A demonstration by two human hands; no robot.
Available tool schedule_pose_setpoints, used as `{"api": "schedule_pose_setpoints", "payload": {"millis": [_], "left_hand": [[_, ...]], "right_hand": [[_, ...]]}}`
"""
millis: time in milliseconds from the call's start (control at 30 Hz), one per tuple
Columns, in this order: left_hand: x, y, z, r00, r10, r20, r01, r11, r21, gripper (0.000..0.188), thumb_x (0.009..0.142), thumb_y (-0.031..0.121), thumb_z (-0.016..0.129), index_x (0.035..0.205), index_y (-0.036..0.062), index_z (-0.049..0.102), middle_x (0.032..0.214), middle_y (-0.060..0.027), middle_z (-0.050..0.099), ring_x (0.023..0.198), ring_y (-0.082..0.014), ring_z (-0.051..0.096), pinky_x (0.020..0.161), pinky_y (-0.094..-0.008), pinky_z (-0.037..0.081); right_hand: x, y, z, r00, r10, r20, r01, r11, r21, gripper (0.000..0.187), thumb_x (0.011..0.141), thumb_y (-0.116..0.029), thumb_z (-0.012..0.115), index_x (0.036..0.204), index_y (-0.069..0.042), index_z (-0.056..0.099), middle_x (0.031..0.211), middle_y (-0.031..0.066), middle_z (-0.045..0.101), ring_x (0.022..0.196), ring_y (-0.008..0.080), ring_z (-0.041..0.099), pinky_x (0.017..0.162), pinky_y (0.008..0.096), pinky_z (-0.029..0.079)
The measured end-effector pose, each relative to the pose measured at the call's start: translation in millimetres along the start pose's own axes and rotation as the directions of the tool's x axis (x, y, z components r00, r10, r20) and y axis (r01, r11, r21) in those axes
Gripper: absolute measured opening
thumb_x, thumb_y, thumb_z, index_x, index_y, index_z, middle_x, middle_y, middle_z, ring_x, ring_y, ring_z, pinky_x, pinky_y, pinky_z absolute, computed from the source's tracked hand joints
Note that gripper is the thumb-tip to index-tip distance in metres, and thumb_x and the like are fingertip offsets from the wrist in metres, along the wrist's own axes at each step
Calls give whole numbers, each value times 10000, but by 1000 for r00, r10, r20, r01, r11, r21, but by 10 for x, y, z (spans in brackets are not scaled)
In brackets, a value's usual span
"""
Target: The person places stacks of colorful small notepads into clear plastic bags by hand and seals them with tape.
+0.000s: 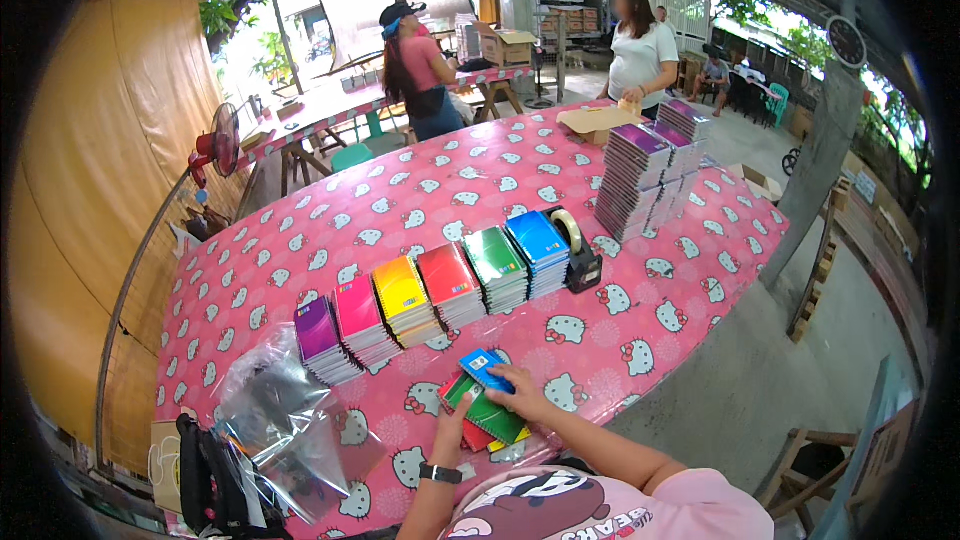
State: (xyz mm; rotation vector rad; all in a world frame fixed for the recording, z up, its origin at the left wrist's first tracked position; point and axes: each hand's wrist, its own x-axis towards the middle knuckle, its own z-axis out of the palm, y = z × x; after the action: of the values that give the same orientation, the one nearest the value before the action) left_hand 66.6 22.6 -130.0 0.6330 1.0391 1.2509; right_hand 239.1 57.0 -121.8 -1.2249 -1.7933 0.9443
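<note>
Right in front of me, a small pile of spiral notebooks lies fanned out at the table's near edge. My right hand (520, 395) grips a blue notebook (486, 368) over the top of the pile. A green notebook (497, 422) lies beneath it, and my left hand (454, 424) holds its left side, thumb on the cover. Red (476, 435) and yellow (522, 434) notebooks stick out under the green one. Beyond my hands runs a row of notebook stacks: purple (318, 328), pink (358, 305), yellow (400, 286), red (449, 273), green (494, 256) and blue (538, 237).
A tape dispenser (584, 268) stands beside the blue stack. Tall purple notebook stacks (640, 180) rise at the far right. Clear plastic bags (285, 420) and a black bag (215, 480) lie at left. Two people stand beyond the pink table (520, 175); a red fan (215, 145) is at left.
</note>
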Motion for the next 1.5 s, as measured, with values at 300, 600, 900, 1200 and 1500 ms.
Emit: {"api": "schedule_pose_setpoints", "payload": {"millis": [300,600,900,1200,1500], "left_hand": [[-41,59,107,999,15,-30,-13,999,43,460,806,218,652,1160,-4,458,1062,-109,573,920,-193,581,778,-328,488],[-100,133,174,1000,-2,22,2,1000,-19,460,804,249,648,1160,24,464,1033,-112,580,865,-207,604,734,-340,517],[-223,292,202,980,199,-3,-197,973,116,654,644,56,759,1182,-14,394,1061,-119,562,928,-207,575,785,-325,492],[-72,533,61,886,254,387,-375,884,278,818,567,79,819,1219,50,325,1177,-105,468,1080,-209,497,904,-343,436],[-31,270,149,865,401,301,-469,859,206,888,552,92,805,1278,66,292,1180,-82,428,1073,-211,476,922,-334,406]], "right_hand": [[-37,24,-352,970,243,8,-233,939,-254,805,643,-527,696,1216,-7,473,1111,204,558,1043,390,494,896,466,382],[-60,15,-175,996,76,44,-60,955,-290,871,620,-411,753,1298,-26,364,1247,211,443,1101,348,449,947,424,330],[-82,-260,-186,968,252,1,-227,871,435,954,614,-261,809,1337,11,250,1210,165,464,1113,247,459,944,348,377],[50,-177,-321,977,-78,200,-41,848,528,824,591,-113,805,1278,-75,352,1159,59,499,1081,172,463,932,327,377],[26,-241,-264,984,-73,161,-37,804,594,865,539,-109,824,1242,-79,321,1171,67,470,1106,182,457,939,333,374]]}}
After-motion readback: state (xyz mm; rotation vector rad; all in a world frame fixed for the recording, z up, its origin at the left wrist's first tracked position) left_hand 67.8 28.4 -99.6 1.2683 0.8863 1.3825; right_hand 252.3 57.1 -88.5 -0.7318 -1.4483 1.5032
